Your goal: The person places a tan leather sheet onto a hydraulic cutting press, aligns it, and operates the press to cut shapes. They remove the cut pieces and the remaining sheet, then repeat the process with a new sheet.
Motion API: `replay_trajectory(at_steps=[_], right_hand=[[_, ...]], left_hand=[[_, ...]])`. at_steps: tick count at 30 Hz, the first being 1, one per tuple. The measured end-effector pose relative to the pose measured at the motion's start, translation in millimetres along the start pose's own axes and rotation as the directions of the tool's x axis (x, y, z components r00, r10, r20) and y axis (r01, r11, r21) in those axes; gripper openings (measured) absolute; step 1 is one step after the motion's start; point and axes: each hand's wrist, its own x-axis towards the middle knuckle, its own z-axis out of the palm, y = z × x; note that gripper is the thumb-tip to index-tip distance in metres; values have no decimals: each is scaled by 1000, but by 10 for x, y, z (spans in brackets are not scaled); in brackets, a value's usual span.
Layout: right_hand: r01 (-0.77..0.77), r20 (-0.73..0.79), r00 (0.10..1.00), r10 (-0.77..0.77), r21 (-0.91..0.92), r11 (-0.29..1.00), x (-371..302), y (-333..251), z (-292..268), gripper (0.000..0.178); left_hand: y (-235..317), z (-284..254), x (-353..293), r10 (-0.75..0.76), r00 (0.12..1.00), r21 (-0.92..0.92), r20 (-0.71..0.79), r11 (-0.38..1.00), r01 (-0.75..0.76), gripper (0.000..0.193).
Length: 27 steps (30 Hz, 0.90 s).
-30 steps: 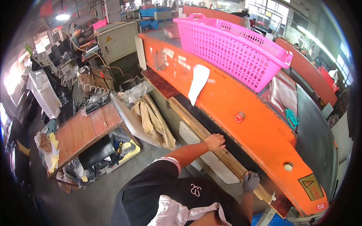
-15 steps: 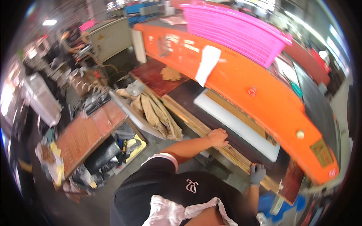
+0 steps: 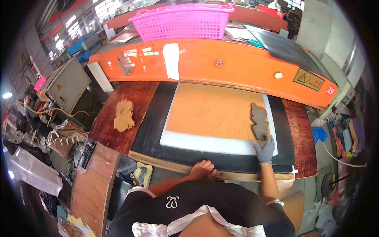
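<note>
A tan leather sheet (image 3: 215, 111) lies on a white cutting board (image 3: 205, 143) on the black bed of an orange press machine (image 3: 241, 65). A dark shaped cutting die (image 3: 259, 120) rests on the sheet's right edge. My right hand (image 3: 264, 149), in a grey glove, touches the die's near end with its fingers apart. My bare left hand (image 3: 202, 170) rests with curled fingers on the wooden front rail (image 3: 166, 166) of the bed and holds nothing.
A stack of cut tan pieces (image 3: 124, 114) lies on the red-brown table left of the bed. A pink basket (image 3: 183, 21) stands on top of the machine. Cluttered benches, bags and cables fill the left; a grey cabinet (image 3: 67, 85) stands behind.
The view has swung round to face the machine head-on. My left hand stays on the front rail. My right hand has reached forward from the rail to the die on the leather sheet.
</note>
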Motion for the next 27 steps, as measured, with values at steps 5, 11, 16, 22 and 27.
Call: replay_trajectory(at_steps=[5, 11, 16, 22, 27], right_hand=[[-236, 140, 956, 256, -145, 961, -161, -118, -169, 77], [-208, 263, 932, 249, -172, 963, -408, -194, -461, 79], [-203, 195, 955, 223, -119, 972, -622, -70, -531, 77], [-653, 519, 722, 458, 730, 202, -756, 183, -873, 57], [-562, 316, 782, 538, 731, 387, -818, 640, -1210, 54]], left_hand=[[217, -155, -393, -137, 986, -340, 97, 926, 162, 13], [276, -93, 356, 77, 997, -59, 0, 995, -77, 41], [389, 115, 631, -42, 897, 224, 440, 972, -65, 61], [578, 24, 339, -50, 887, 238, 458, 969, -69, 61], [720, -17, 123, -71, 890, 241, 450, 970, -45, 61]])
